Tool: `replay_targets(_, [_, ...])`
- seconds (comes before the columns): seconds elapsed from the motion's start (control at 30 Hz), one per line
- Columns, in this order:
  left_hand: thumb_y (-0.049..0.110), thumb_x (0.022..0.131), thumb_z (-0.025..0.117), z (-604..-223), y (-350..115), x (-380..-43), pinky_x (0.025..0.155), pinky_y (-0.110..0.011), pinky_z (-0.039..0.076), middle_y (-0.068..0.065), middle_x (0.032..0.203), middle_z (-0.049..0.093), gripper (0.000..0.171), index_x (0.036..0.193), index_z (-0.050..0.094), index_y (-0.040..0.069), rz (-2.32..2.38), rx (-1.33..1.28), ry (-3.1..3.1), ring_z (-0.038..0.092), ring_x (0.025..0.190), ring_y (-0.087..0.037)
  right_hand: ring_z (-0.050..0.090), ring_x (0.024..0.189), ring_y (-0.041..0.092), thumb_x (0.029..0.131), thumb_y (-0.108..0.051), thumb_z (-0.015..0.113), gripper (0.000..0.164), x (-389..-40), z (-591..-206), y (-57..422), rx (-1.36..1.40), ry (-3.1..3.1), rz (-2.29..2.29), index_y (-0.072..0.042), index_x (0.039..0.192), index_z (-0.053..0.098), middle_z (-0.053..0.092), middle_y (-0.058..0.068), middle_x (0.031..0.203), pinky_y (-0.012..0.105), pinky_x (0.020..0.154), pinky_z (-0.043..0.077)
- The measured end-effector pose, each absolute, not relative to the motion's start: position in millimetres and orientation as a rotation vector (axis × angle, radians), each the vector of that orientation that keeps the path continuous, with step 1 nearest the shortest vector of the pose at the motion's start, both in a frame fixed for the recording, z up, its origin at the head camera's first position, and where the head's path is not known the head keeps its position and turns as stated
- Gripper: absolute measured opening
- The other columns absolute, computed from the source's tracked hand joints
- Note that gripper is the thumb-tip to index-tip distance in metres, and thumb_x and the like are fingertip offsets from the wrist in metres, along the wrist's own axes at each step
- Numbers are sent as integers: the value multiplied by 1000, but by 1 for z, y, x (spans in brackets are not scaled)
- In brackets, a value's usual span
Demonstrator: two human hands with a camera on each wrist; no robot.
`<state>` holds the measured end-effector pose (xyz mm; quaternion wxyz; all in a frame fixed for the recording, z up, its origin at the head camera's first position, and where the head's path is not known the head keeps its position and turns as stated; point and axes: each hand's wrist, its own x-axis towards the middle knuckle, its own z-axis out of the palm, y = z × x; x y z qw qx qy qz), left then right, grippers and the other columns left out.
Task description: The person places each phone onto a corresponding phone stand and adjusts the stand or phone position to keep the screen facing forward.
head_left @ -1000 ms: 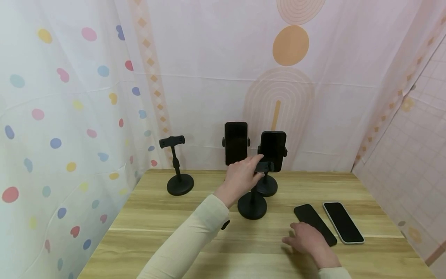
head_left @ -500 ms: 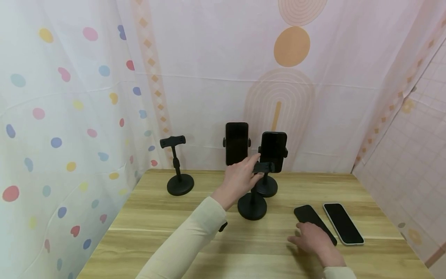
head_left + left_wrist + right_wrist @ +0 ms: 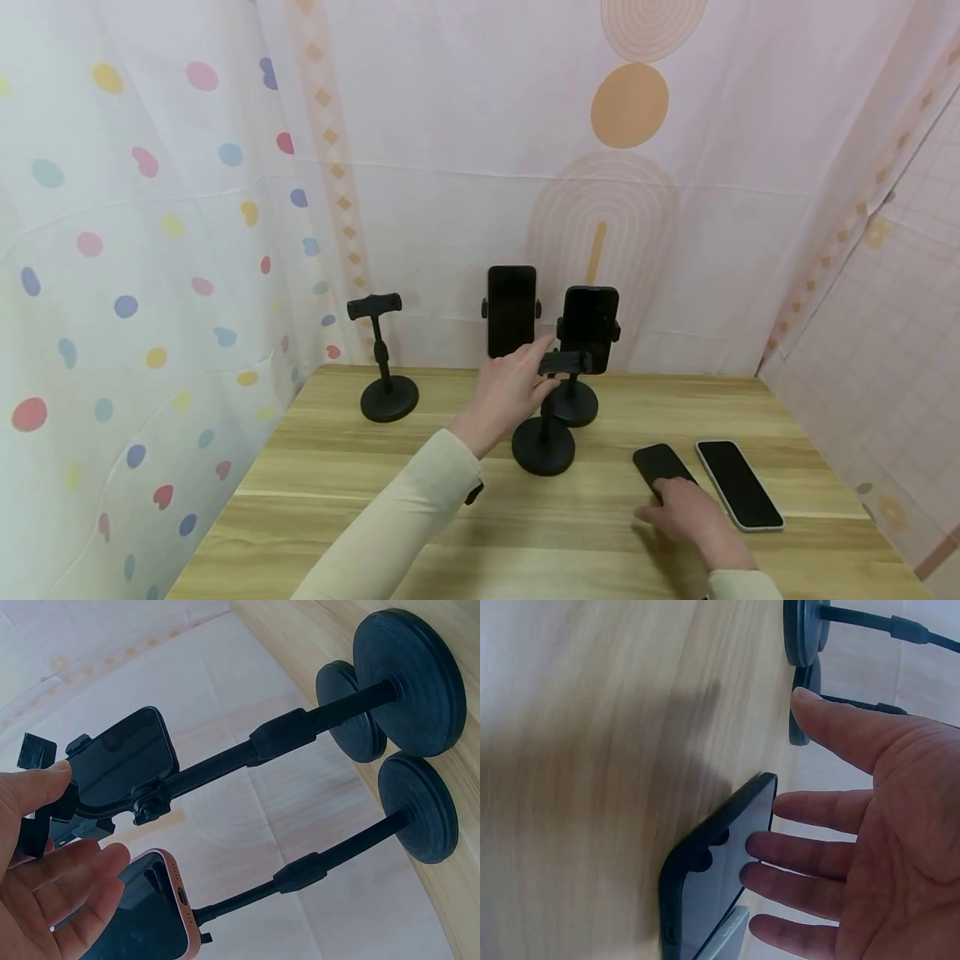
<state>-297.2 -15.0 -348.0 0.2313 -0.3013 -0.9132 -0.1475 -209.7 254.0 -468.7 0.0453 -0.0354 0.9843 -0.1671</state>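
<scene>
My left hand (image 3: 501, 396) pinches the clamp head of a black phone stand (image 3: 544, 447) on the table; in the left wrist view the thumb presses the clamp (image 3: 56, 784) and the other fingers lie loosely around its far side. My right hand (image 3: 692, 515) hovers over a black-edged phone (image 3: 654, 458) lying flat; in the right wrist view its fingers (image 3: 810, 855) are nearly straight and spread, fingertips close over the dark screen. Behind the left hand, one phone (image 3: 511, 310) and another phone (image 3: 589, 327) stand upright in stands.
A white-edged phone (image 3: 740, 486) lies flat to the right of the black-edged one. An unloaded phone stand (image 3: 389, 398) stands at the back left of the wooden table (image 3: 315, 500). Patterned curtains (image 3: 420, 217) hang right behind the table and at its sides.
My right hand has moved right and slightly forward, from beside the black-edged phone to over it. The left hand stays at the stand's clamp, shifted only slightly left.
</scene>
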Motion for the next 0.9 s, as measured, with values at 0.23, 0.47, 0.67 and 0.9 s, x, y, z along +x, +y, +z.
replay_targets(0.23, [35, 91, 73, -352, -20, -296, 49, -27, 45, -7, 119, 68, 62, 144, 50, 12, -401, -818, -2511, 58, 59, -13, 56, 108, 54, 85, -36, 75, 64, -214, -476, 264, -78, 3036, -438, 16, 116, 59, 62, 35, 111, 61, 91, 44])
replay_targets(0.47, [37, 91, 73, -355, -25, -296, 46, -25, 40, -6, 116, 69, 61, 143, 51, 13, -360, -800, -2510, 52, 53, -11, 55, 105, 54, 86, -37, 74, 68, -215, -475, 273, 20, 3017, -426, 20, 117, 57, 59, 37, 111, 60, 87, 46])
replay_targets(0.67, [34, 90, 75, -355, -29, -294, 47, -26, 41, -6, 115, 69, 60, 142, 52, 13, -389, -797, -2498, 51, 53, -12, 57, 94, 45, 86, -42, 75, 64, -216, -477, 281, 61, 2999, -437, 17, 107, 60, 59, 27, 98, 57, 78, 49])
replay_targets(0.9, [34, 91, 74, -357, -33, -294, 52, -30, 47, -6, 121, 68, 59, 141, 53, 12, -421, -789, -2496, 63, 65, -18, 55, 97, 49, 87, -47, 73, 70, -218, -480, 287, 134, 2943, -433, 18, 109, 60, 57, 32, 103, 61, 79, 48])
